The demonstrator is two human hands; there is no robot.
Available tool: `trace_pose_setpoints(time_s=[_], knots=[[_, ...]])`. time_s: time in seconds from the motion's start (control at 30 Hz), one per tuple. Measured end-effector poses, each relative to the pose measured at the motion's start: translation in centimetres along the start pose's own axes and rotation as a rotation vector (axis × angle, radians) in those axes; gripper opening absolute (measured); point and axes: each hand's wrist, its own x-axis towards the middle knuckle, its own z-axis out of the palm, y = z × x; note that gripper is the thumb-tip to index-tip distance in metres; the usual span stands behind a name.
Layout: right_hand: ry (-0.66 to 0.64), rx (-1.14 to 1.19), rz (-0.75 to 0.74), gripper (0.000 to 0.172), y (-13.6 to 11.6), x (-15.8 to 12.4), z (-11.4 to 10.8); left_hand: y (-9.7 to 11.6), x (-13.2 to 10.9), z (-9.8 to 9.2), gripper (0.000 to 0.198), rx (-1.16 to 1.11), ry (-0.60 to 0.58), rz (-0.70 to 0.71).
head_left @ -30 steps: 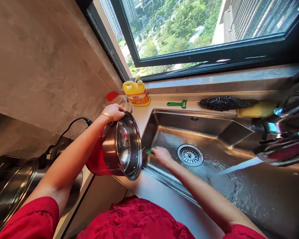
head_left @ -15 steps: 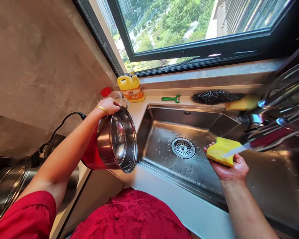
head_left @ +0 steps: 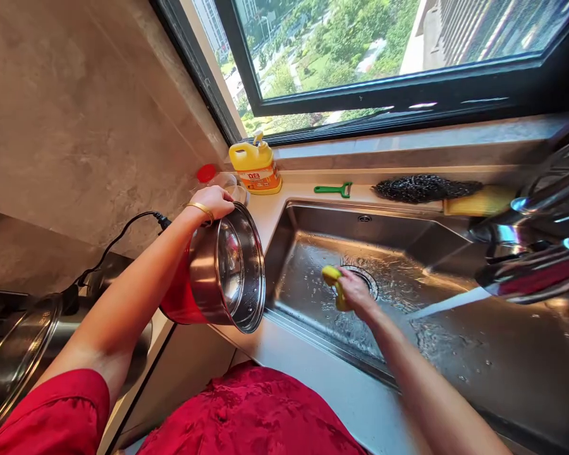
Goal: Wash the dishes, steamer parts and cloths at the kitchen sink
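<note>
My left hand (head_left: 215,202) grips the rim of a metal pot (head_left: 203,272) with a red lower part. The pot is tilted on its side at the counter's left, its wet opening facing the sink. Over the sink drain, my right hand (head_left: 353,287) is closed round a yellow sponge (head_left: 342,297), which is bent and sticks out past the fingers. Water runs in a slanting stream (head_left: 450,304) from the faucet (head_left: 526,278) into the sink (head_left: 308,316), to the right of my right hand.
Behind the sink are a yellow detergent bottle (head_left: 258,170), a green peeler (head_left: 332,189), a dark scrubber (head_left: 424,188) and a yellow block (head_left: 478,201). Clear containers and a red lid (head_left: 207,173) stand behind the pot. A black cable (head_left: 123,234) and metal cookware (head_left: 23,354) are at left.
My right hand has moved left with the sponge, out of the water stream and over the drain. The stream now falls into the sink. My left hand and the pot look nearly unchanged.
</note>
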Motion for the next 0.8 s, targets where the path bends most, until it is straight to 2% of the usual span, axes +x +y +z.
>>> trace_pose_setpoints(time_s=[0.1, 0.17, 0.23, 0.37, 0.4, 0.47, 0.5, 0.57, 0.67, 0.7, 0.8], knots=[[-0.149, 0.216, -0.104, 0.051, -3.2, 2.2, 0.5, 0.1, -0.1, 0.0, 0.036, -0.009, -0.002, 0.008], [-0.201, 0.126, -0.145, 0.056, -3.9, 3.5, 0.8, 0.1, -0.1, 0.0, 0.036, -0.017, -0.001, 0.010], [-0.179, -0.116, -0.124, 0.047, -2.6, 4.2, 1.7, 0.1, 0.0, 0.0, 0.037, -0.014, -0.002, 0.001], [-0.111, -0.474, 0.009, 0.020, 2.0, 4.8, 4.2, 0.2, 0.0, -0.1, 0.039, 0.007, -0.002, -0.012], [-0.103, -0.550, 0.020, 0.019, 2.3, 5.0, 5.1, 0.2, 0.0, -0.1, 0.039, 0.009, -0.001, -0.008], [-0.109, -0.613, -0.035, 0.023, 1.2, 5.3, 7.2, 0.3, -0.1, -0.2, 0.039, 0.011, 0.001, 0.004], [-0.116, -0.561, -0.101, 0.029, -0.2, 5.3, 8.6, 0.4, -0.1, -0.2, 0.039, 0.011, -0.001, 0.007], [-0.165, -0.309, -0.278, 0.040, -3.8, 5.2, 12.2, 0.5, -0.1, -0.2, 0.038, 0.010, -0.005, 0.009], [-0.120, 0.005, -0.438, 0.048, -8.7, 4.3, 19.4, 0.5, -0.1, -0.2, 0.038, 0.011, -0.004, 0.013], [-0.048, 0.070, -0.444, 0.047, -9.8, 3.9, 22.0, 0.5, -0.1, -0.2, 0.039, 0.010, -0.001, 0.011], [0.141, 0.216, -0.305, 0.041, -12.0, 2.9, 29.2, 0.3, 0.0, -0.1, 0.041, -0.015, -0.005, -0.002]])
